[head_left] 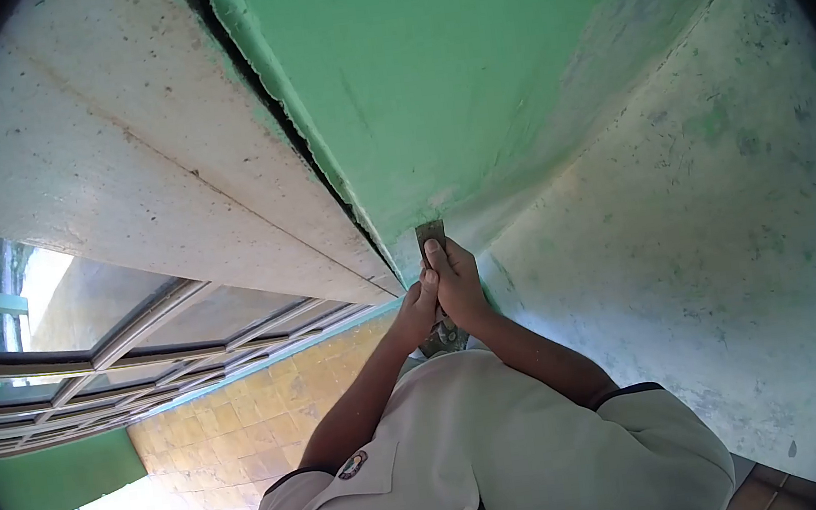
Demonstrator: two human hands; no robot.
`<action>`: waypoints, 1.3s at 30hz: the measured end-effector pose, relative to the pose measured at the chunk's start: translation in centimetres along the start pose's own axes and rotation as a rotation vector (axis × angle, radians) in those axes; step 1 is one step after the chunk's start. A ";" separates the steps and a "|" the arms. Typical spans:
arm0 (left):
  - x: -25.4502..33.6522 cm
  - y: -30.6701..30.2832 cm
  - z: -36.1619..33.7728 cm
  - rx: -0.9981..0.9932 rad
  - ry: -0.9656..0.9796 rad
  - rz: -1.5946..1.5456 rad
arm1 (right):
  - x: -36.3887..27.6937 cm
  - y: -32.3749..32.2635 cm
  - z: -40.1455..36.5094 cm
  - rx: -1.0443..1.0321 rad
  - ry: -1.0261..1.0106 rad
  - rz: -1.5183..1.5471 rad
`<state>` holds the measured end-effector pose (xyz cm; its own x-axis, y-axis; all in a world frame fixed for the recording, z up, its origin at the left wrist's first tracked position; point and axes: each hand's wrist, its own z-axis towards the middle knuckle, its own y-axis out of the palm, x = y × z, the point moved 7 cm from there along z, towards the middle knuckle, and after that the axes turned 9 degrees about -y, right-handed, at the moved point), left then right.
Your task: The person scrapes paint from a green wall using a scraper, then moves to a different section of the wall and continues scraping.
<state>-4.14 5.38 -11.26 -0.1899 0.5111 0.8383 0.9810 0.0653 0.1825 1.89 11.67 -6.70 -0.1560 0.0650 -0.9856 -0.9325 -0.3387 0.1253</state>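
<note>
Both hands are wrapped round a scraper (431,231) with a flat, worn, dark blade. My right hand (459,277) sits higher on it, thumb pressed along its flat side. Just below and to the left, my left hand (419,311) is closed round its lower part, so the grip is mostly hidden by fingers. The blade's end lies right at a green painted wall (438,80), close to a pale scraped patch (442,197).
A whitish wall (689,243) with green specks meets the green one at a corner on the right. Left of a dark gap stands a pale panel (143,134), then a framed window (126,338). Yellowish tiles (273,391) spread below.
</note>
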 end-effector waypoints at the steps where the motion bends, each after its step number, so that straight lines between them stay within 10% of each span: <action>1: -0.1 0.0 0.0 0.009 -0.009 -0.007 | -0.2 0.0 0.0 -0.014 0.012 0.007; 14: -3.9 1.1 1.5 0.086 0.034 0.005 | 0.5 -1.0 -1.2 -0.029 0.050 0.017; 16: -6.2 -0.2 2.7 0.358 0.357 -0.153 | 0.9 -0.8 -2.2 -0.031 0.100 -0.028; 19: -0.2 -0.3 0.2 0.036 -0.058 0.030 | 0.0 0.1 -0.1 -0.040 -0.019 -0.037; 30: -5.3 -0.4 1.1 0.327 0.257 0.018 | 2.3 -0.8 -1.5 -0.040 -0.008 -0.136; 33: 0.1 -0.9 0.5 0.057 -0.039 0.081 | 0.8 0.2 -0.4 -0.019 -0.009 -0.017; 39: -3.5 0.3 0.3 0.177 0.033 0.033 | 2.1 -1.0 -1.7 -0.013 0.009 -0.039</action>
<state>-3.20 3.88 -14.26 -0.1558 0.4876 0.8591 0.9776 0.2006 0.0635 3.02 10.56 -9.08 -0.1165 0.0706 -0.9907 -0.9335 -0.3485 0.0850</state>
